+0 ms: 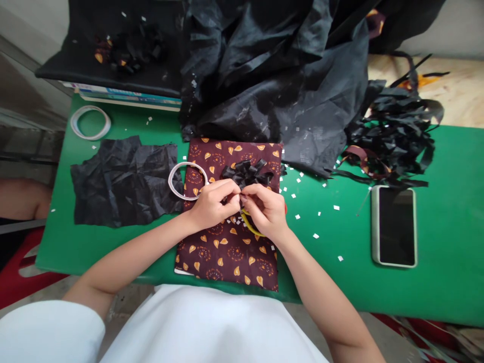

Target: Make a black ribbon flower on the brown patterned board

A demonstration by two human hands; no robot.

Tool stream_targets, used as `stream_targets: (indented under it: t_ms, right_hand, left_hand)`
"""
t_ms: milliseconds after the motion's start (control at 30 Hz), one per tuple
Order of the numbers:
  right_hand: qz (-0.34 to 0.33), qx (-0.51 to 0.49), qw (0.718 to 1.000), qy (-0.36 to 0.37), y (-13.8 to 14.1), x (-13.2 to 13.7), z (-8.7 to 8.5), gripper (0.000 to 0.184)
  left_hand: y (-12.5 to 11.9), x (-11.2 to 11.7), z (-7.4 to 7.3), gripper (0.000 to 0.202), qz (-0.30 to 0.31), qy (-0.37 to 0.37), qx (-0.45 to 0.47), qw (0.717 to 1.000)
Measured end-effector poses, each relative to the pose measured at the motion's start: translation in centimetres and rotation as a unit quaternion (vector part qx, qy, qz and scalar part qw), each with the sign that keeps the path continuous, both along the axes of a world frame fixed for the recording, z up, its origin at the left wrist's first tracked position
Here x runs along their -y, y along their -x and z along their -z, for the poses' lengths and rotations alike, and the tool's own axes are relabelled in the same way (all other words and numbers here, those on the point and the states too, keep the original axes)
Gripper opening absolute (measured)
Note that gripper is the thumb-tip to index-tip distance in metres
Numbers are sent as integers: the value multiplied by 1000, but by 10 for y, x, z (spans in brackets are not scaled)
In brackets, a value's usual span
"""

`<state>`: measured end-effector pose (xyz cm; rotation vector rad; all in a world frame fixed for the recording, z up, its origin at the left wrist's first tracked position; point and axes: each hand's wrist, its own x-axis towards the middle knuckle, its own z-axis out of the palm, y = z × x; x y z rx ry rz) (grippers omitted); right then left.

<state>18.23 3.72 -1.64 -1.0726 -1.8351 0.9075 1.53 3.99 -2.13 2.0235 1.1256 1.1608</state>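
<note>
My left hand (217, 204) and my right hand (264, 209) meet fingertip to fingertip, both closed in a pinch. Between them is a small black fabric piece, mostly hidden by the fingers. Just beyond the fingertips lies a bunch of black fabric strips (247, 174), on a maroon cloth-covered board (227, 252) patterned with orange leaf shapes. Under my right hand shows a yellow loop (251, 226) with a bit of red, partly covered; it looks like a scissors handle. A white tape roll (171, 181) rests at the board's left edge, near my left wrist.
Left of the board lies a flat black cloth (124, 184), with another tape roll (91, 122) behind it. A large black cloth (264, 75) spreads at the back. A strip pile (397, 131) and phone (396, 227) are at right. White scraps dot the green table (446, 242).
</note>
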Motion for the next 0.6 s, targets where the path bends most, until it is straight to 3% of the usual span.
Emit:
stream_targets:
  t_ms: [233, 600]
  right_hand:
    - [4, 5, 1000, 22, 1, 0, -3, 9]
    - [-47, -94, 972, 211, -3, -2, -6, 13]
  left_hand:
    - [-1, 2, 1, 14, -36, -14, -27, 999]
    - [0, 2, -1, 16, -18, 19, -1, 1000]
